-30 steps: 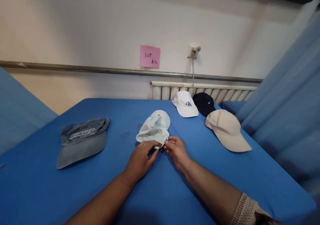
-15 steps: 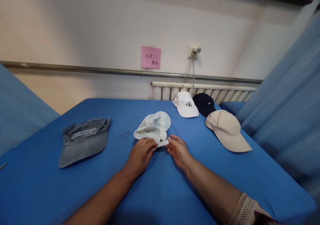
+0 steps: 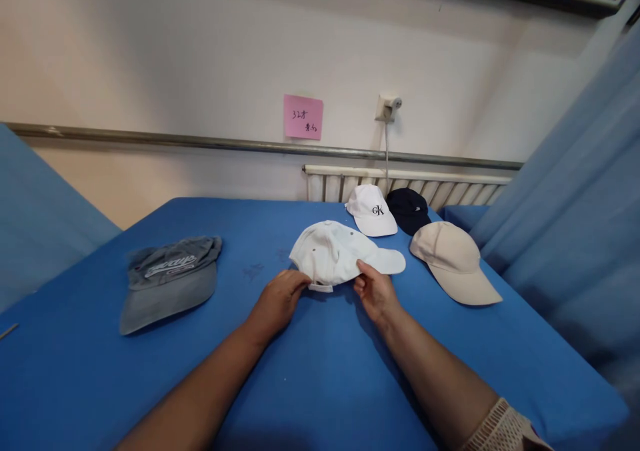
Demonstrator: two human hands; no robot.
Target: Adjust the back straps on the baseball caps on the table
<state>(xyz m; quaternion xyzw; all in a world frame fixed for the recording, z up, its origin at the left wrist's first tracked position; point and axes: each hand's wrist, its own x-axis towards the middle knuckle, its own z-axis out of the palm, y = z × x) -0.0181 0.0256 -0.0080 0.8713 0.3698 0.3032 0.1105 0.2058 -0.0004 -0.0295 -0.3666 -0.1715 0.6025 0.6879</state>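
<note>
Left hand (image 3: 280, 301) and right hand (image 3: 376, 295) pinch the pale cap (image 3: 334, 256) low, short of the table's (image 3: 305, 377) far edge; light tension prevents creasing.

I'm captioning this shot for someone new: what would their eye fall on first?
Probably the pale baseball cap near the middle of the blue surface, held at its edge by the left hand and right hand, its brim pointing right. Next, perhaps, the gray cap with white script lettering at left, and the bright pink sticky note on the wall behind.
</note>
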